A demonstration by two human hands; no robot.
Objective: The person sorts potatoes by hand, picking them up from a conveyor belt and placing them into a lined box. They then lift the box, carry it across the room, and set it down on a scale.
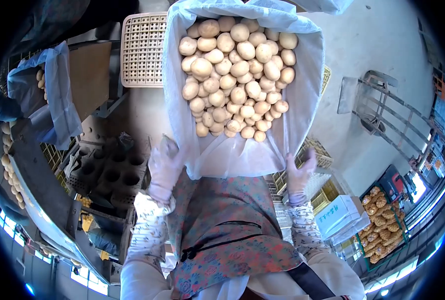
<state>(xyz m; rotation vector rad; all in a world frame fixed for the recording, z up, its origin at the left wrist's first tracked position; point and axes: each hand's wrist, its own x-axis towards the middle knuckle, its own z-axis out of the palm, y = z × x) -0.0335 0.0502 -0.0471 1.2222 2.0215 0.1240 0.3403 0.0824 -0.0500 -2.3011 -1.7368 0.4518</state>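
Observation:
A crate lined with a pale blue-white plastic sheet (232,162) stands before me, heaped with round, tan potatoes (237,75). The sheet folds out over the rim and hangs down on my side. At its near left corner is my left hand (165,164), in a thin whitish glove, fingers extended beside the sheet's edge. My right hand (301,171), gloved alike, is at the near right corner. Its thumb lies right at the sheet's edge, and the other fingers stand apart from it.
A beige perforated crate (143,50) adjoins on the left. Further left are a conveyor (47,185) carrying potatoes and another lined crate (57,95). At right stand a metal hand truck (387,107), a white carton (338,217) and filled net sacks (382,227).

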